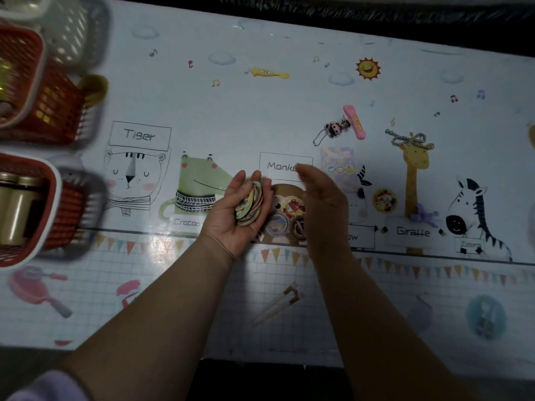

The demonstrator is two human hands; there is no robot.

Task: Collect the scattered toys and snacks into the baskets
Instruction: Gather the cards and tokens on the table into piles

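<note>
My left hand (231,215) is palm up over the printed mat and cups a stack of round picture discs (250,204), its fingers curled around them. My right hand (321,198) hovers just right of the stack, fingers straight and blurred, holding nothing. Several loose discs (286,218) lie on the mat between my hands, and one more disc (384,200) lies further right. At the left edge stand two red baskets, the near one (55,204) holding gold cans and the far one (34,82).
A white basket (66,21) stands at the top left. Scattered on the mat are a yellow wrapped candy (269,73), a pink toy (355,122), a doll keychain (333,129), a sticker card (338,166), a bead bow (409,139) and a purple toy (427,215).
</note>
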